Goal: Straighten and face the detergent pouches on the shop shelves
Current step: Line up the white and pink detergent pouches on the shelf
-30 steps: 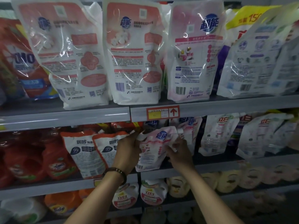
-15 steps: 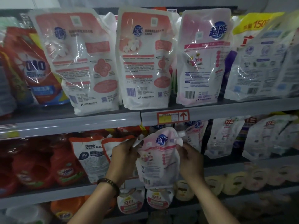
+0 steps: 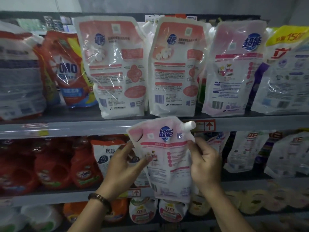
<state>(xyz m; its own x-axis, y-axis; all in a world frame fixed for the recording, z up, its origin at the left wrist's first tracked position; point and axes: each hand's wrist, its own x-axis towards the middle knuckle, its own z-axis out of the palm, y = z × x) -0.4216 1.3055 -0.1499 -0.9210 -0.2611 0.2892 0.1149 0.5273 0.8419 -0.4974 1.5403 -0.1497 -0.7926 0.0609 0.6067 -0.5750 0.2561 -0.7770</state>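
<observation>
The pink pouch (image 3: 168, 158) is soft, glossy plastic film, flat-sided and slightly crumpled, with a stubby white screw cap (image 3: 189, 125) at its angled top right corner. It hangs upright in the air in front of the middle shelf's opening, and its top edge overlaps the grey metal rail (image 3: 83, 128) of the shelf above. The left hand (image 3: 123, 166) grips its left edge with the thumb laid across the printed face. The right hand (image 3: 204, 163) curls round its right edge. A beaded bracelet (image 3: 100, 200) circles the left wrist. Above stand larger shiny pouches, two white-and-coral (image 3: 115, 67) and one pink (image 3: 234, 69). Rigid red bottles (image 3: 50, 164) fill the left. Half a second ago the pouch sat lower, with its top under the rail.
</observation>
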